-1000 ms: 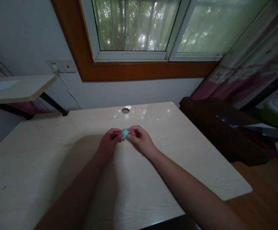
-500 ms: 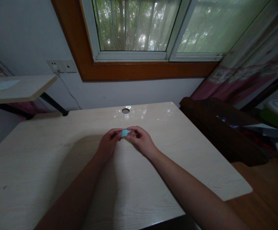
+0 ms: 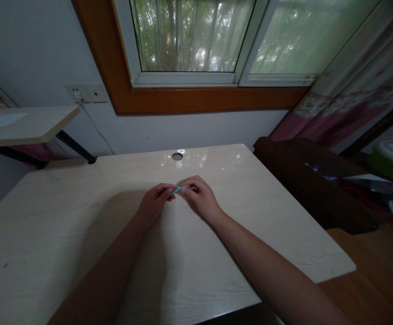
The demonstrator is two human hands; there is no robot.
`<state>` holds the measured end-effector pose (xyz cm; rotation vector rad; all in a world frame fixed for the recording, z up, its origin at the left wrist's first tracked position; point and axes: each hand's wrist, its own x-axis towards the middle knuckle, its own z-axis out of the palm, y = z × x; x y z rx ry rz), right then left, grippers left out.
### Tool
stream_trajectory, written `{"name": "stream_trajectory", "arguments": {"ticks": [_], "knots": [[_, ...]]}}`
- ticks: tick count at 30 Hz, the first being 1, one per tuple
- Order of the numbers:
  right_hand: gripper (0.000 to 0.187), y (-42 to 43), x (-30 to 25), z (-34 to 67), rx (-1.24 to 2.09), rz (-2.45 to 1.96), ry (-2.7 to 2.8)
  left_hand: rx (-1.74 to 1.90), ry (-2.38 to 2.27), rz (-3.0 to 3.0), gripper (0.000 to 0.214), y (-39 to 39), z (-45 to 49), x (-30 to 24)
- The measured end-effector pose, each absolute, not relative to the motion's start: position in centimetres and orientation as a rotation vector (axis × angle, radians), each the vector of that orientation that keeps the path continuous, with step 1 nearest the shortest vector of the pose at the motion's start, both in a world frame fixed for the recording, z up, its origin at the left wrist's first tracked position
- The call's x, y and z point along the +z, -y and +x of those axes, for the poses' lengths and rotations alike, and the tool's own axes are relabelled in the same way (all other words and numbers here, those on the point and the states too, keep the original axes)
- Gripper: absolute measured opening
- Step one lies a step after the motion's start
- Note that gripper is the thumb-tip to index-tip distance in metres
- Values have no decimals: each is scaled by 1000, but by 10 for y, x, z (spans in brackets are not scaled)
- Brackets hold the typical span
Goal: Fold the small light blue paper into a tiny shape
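Note:
A small light-blue piece of paper [image 3: 177,189] is pinched between both my hands over the middle of a pale wooden desk [image 3: 81,234]. My left hand [image 3: 154,204] holds its left end with closed fingertips. My right hand [image 3: 199,197] grips its right end the same way. The paper shows only as a thin sliver, nearly edge-on, just above the desk top. Both forearms reach in from the bottom of the view.
A round cable hole [image 3: 177,156] sits near the desk's far edge, below a window. A second desk [image 3: 23,124] stands at the left by a wall socket [image 3: 86,93]. A dark wooden piece of furniture [image 3: 318,180] and a curtain flank the right side.
The blue paper has turned from a broad face-on shape to a thin flat sliver between my fingers. Both hands have stayed in nearly the same place.

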<state>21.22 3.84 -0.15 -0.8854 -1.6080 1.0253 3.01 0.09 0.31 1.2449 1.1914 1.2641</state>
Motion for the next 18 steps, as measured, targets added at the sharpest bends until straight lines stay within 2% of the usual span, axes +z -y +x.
{"name": "stream_trajectory", "arguments": {"ticks": [9,18], "knots": [[21,-39,-7,210,1331,-897,1386,1206,-1157,1268,31,1,29,4],[21,-40,-3,210,1404,-846,1301,1289,-1089,1226,28,-1,32,1]]}}
